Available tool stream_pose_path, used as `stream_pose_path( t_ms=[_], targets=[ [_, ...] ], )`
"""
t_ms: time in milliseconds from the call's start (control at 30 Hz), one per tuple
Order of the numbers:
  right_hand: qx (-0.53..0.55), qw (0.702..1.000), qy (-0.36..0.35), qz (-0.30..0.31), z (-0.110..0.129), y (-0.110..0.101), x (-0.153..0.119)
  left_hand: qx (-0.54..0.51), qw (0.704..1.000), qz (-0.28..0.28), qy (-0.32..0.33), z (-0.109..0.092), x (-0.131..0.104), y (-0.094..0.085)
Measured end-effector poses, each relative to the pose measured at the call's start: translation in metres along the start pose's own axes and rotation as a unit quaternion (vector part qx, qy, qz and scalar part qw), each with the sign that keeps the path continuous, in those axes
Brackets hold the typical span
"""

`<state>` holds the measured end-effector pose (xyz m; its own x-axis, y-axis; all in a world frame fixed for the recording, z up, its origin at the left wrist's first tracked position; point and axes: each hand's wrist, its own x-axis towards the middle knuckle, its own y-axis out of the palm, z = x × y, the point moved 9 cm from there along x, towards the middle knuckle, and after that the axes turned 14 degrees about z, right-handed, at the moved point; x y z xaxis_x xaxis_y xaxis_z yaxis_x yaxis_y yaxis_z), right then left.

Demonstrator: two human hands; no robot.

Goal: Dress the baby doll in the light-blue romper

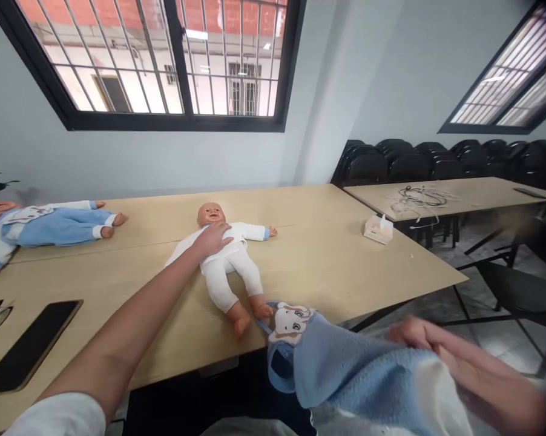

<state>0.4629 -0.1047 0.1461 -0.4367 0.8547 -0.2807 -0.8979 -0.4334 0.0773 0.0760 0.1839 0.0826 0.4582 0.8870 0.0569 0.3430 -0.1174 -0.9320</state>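
- The room is bright and evenly lit by daylight from the big barred window [164, 60] well beyond the fingers [221, 231] of the left hand [212, 239], and from a second window [513, 85] far off to their right.
- Both windows are washed out, almost white between the bars.
- Shadows on the table [327, 254] are faint; a soft one lies just beside the doll [230, 260] under those fingers.
- The right hand [440, 351] is smeared with motion blur, as is the blue cloth [359, 375] it grips.
- Window frames and walls lean and bend towards the edges, a wide-lens distortion.
- The lower right corner is darkened and out of focus.
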Motion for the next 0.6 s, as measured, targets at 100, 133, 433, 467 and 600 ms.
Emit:
stream_pose_path(
  t_ms=[100, 133, 433, 467, 600],
  targets=[
    [-0.007, 0.997, -0.066, 0.038, 0.059, 0.020, 0.036, -0.033, 0.996, -0.036, 0.072, -0.071, -0.030, -0.018],
    [-0.028, 0.994, -0.088, 0.066, 0.079, 0.033, 0.050, -0.089, 0.984, -0.051, 0.143, -0.105, -0.047, -0.025],
    [-0.176, 0.930, -0.311, 0.082, 0.172, 0.123, 0.139, -0.407, 0.884, -0.215, 0.088, -0.177, -0.131, -0.083],
    [-0.208, 0.917, -0.336, 0.059, 0.165, 0.127, 0.134, -0.435, 0.863, -0.246, 0.071, -0.163, -0.135, -0.090],
    [-0.402, 0.861, -0.310, 0.031, 0.107, 0.145, 0.115, -0.521, 0.802, -0.273, 0.105, -0.128, -0.146, -0.116]
  ],
)
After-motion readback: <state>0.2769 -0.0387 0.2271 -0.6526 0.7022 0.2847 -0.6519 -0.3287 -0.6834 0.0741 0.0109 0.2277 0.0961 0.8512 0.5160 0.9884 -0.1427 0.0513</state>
